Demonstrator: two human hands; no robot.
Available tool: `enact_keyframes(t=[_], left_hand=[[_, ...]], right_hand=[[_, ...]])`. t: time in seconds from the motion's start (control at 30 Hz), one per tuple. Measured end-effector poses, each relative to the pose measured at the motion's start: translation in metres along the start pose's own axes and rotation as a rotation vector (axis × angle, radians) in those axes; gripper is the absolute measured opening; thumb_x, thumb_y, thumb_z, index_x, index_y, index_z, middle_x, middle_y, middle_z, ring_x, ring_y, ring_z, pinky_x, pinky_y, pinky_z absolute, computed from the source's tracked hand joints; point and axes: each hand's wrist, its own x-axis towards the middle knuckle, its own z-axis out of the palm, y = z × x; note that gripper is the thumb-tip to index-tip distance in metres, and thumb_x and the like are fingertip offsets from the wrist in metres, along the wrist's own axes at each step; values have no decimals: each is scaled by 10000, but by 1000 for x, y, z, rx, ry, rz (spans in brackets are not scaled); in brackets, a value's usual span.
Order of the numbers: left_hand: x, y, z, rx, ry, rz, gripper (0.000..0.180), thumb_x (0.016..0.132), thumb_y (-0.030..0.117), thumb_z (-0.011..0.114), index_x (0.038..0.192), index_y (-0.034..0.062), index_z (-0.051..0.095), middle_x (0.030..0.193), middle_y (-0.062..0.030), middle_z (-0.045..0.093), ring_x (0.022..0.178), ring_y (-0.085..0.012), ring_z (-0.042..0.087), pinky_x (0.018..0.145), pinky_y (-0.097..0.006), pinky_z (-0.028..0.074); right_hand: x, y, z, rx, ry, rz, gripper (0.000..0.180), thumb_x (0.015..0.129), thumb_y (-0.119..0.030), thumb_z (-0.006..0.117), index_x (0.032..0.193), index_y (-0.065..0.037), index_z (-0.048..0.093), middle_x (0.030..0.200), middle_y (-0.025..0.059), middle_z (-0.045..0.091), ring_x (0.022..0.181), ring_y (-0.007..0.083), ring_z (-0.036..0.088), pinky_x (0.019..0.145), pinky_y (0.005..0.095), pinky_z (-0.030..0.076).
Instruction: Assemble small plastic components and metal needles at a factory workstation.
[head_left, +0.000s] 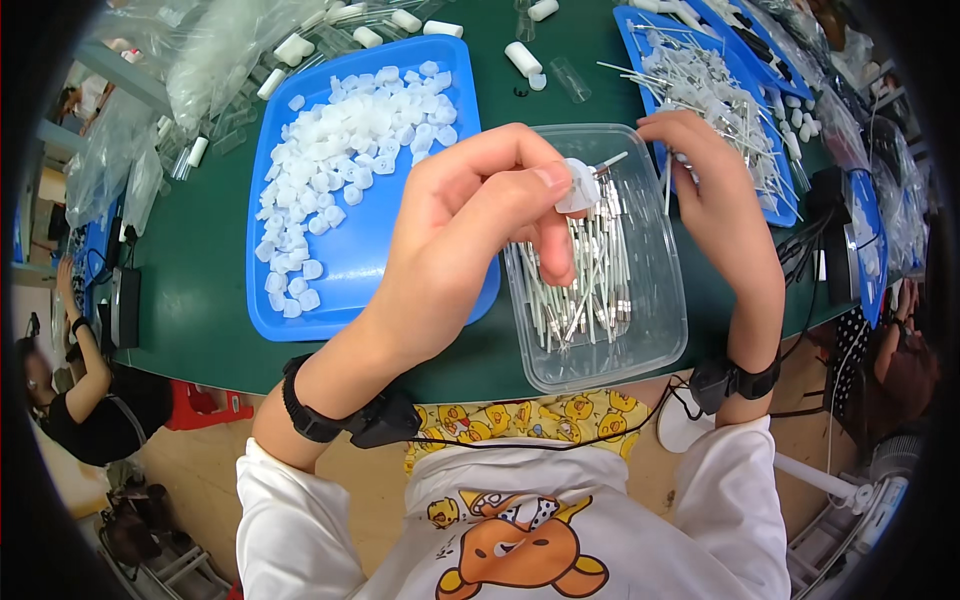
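Above a clear plastic box, my left hand pinches a small translucent white cap between thumb and fingertips. Beside the cap a thin stick with a pale end juts out, partly hidden by it. The box holds many thin pale sticks with metal ends, lying loosely side by side. At the near left corner of a blue tray on the right, my right hand has its fingers curled. A thin white rod shows at its fingertips, which are partly hidden.
A second blue tray on the left carries a pile of translucent white caps. The right tray is heaped with thin white rods, several sticking over its rim. White cylinders and clear tubes lie along the back of the green table.
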Motion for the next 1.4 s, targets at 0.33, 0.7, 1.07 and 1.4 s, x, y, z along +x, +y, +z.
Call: enact_keyframes(t=[0.33,0.7,1.07,1.4], left_hand=[[0,-2,1,64,-11,-13,239,810,222,374,771,0,454,519,-67,469,487,-152,483,494,-247,400],[-3,2,5,-240,-139,52,280,861,252,308,827,-3,418,495,-63,457,398,-148,433,406,-242,376],[-7,-5,8,-160,-267,-101,272,859,235,382,923,-20,451,803,-133,528,565,-164,530,534,-266,450],[-6,-6,7,-2,-246,-63,282,863,254,373,895,-15,453,761,-108,514,551,-157,527,506,-250,439]], right_hand=[[4,-13,0,46,168,-11,232,718,94,425,911,7,519,833,140,541,781,285,530,699,311,408],[0,-31,-11,1237,-46,20,273,757,36,483,1028,54,480,851,127,567,714,124,534,662,235,425],[-5,-41,-8,1321,-77,31,145,706,77,563,848,57,580,785,124,553,638,144,555,533,216,452],[-9,-47,-5,913,134,-138,99,714,-2,594,802,38,570,713,112,541,555,139,542,468,207,433]])
